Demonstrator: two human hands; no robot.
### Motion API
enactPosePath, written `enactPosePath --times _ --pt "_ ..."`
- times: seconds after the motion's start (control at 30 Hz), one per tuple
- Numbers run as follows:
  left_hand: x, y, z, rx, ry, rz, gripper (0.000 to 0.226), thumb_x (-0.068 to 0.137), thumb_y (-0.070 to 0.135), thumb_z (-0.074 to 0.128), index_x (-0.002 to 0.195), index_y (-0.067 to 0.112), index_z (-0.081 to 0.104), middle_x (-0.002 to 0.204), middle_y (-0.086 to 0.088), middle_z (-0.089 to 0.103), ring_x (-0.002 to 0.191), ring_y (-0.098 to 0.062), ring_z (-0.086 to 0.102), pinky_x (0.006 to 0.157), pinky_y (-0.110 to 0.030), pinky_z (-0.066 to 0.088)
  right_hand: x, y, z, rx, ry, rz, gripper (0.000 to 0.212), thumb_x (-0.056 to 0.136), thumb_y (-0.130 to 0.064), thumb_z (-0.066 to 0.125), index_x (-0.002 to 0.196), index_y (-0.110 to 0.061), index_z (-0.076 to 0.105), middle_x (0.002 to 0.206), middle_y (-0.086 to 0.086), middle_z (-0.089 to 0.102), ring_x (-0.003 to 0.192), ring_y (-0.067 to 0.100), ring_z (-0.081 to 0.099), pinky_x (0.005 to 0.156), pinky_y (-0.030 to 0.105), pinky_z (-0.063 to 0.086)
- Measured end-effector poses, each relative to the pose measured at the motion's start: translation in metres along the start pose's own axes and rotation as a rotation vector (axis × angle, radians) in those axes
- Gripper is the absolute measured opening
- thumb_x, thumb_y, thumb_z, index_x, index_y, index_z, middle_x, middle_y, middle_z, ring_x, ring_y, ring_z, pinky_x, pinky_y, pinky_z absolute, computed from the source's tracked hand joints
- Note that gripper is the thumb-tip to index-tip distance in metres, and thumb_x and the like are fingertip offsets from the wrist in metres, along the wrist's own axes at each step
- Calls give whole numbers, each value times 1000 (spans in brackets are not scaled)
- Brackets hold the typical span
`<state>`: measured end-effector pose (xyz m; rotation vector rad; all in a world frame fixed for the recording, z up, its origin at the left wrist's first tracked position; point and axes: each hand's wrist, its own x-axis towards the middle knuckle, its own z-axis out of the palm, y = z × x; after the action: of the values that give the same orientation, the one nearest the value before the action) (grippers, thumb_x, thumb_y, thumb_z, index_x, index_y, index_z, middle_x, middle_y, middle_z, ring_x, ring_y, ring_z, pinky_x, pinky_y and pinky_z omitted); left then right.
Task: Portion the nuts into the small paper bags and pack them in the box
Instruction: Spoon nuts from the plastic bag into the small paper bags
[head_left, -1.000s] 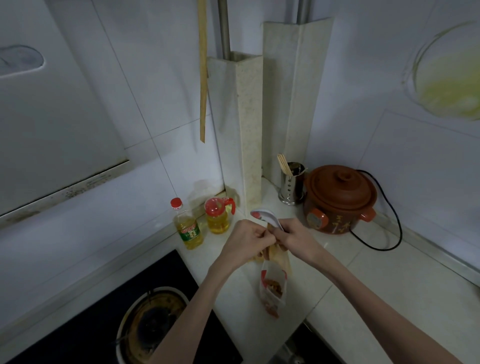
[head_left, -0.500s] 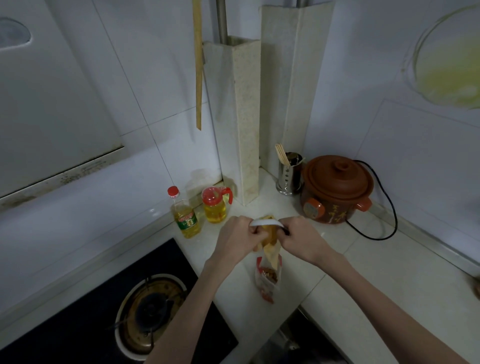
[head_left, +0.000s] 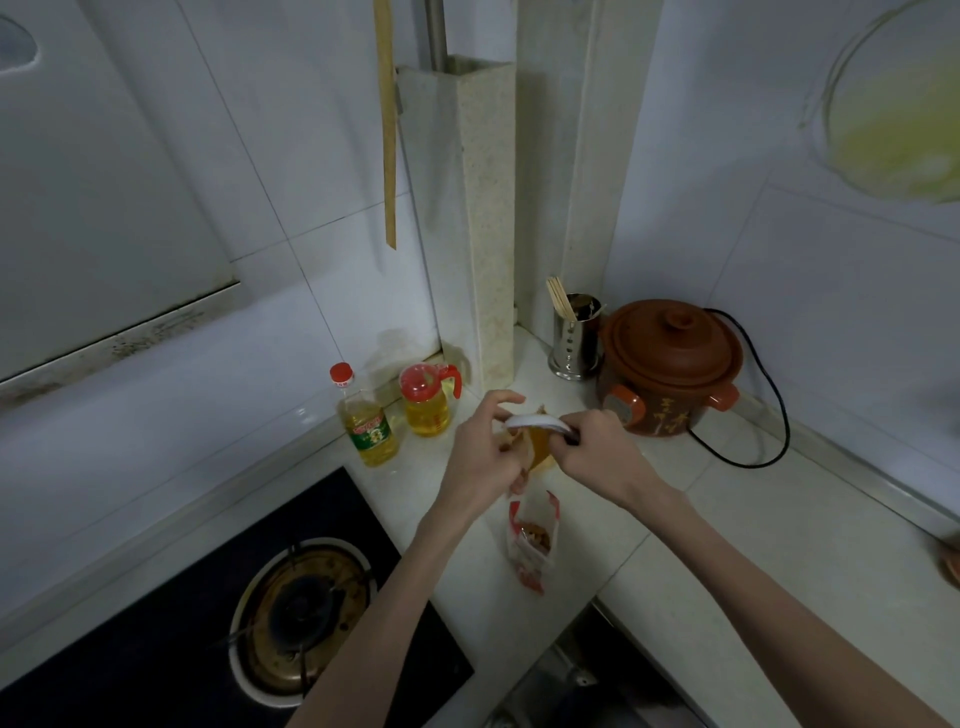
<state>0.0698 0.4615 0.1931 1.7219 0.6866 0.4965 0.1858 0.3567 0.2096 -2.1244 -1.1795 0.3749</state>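
Observation:
A small brown paper bag (head_left: 537, 449) hangs between my two hands above the white counter. My left hand (head_left: 480, 457) pinches its left edge. My right hand (head_left: 597, 449) grips a white spoon (head_left: 535, 422) that lies tipped across the bag's mouth. Just below the hands stands an open red and white packet of nuts (head_left: 532, 545), with brown nuts visible inside. No box is in view.
A brown clay cooker (head_left: 670, 364) with a black cord stands at the back right, beside a steel chopstick holder (head_left: 574, 338). An oil bottle (head_left: 366, 421) and an oil jug (head_left: 428, 402) sit at the left. A gas burner (head_left: 301, 608) lies in the black hob, lower left.
The spoon has swung from pointing up and back to lying level over the bag's mouth. Both hands stay together above the nut packet. The view has shifted slightly.

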Motion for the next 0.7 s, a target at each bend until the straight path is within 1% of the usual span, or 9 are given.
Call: enactPosePath --times 0.07,0.17,0.27,0.33,0.4,0.43,0.53,0.6,0.7 --pt "-3 5 5 67 -16 110 41 80 7 61 109 34 54 98 1 64 54 -17 66 45 -26 50 2 -1 5 3 15 68 32 77 -15 54 49 -9 40 45 7 41 40 15 35 39 23 21" --pt "-5 4 7 105 18 204 43 81 4 60 110 36 54 95 10 62 61 -15 65 48 -24 48 6 -2 6 -38 -10 159 31 76 -18 58 49 -8 45 45 4 43 39 13 38 34 18 22" --pt "-3 -5 -5 264 107 201 45 82 20 64 119 41 50 103 17 56 67 -6 59 55 -27 48 11 0 -2 -54 -23 188 35 74 -19 63 46 -6 46 45 3 41 40 12 36 39 25 24" --pt "-2 -12 -12 293 59 165 54 79 29 60 129 44 47 121 21 53 94 2 55 76 -28 51 11 0 -4 -13 -27 198 33 73 -20 65 51 1 53 47 5 42 42 14 37 41 28 25" --pt "-2 -19 -14 278 -70 156 55 81 27 53 135 38 48 134 20 48 120 5 44 101 -31 43 9 0 -2 51 -35 211 31 74 -20 66 57 5 59 48 5 45 40 13 38 41 27 26" --pt "-4 -23 -12 271 -131 162 52 84 25 52 135 36 49 136 19 47 125 5 40 107 -30 38 8 0 -1 81 -41 222 30 74 -19 66 57 5 61 46 3 46 38 11 38 39 24 27" --pt "-14 -28 -6 194 -242 132 48 89 26 51 135 39 43 131 15 51 122 3 47 104 -31 43 7 -2 1 109 -76 242 26 77 -18 65 57 0 62 44 0 44 36 9 36 34 15 22" --pt "-19 -31 -2 122 -247 123 48 87 31 58 131 40 41 127 10 54 118 -5 52 101 -39 47 7 -3 2 112 -81 255 27 78 -20 65 58 -4 60 48 3 44 38 10 35 34 15 22" --pt "-22 -34 4 110 -232 138 82 71 51 79 135 42 29 132 6 50 121 -13 52 101 -38 48 7 -6 3 176 -33 272 27 79 -21 65 56 -8 58 48 1 44 38 8 36 35 16 23"
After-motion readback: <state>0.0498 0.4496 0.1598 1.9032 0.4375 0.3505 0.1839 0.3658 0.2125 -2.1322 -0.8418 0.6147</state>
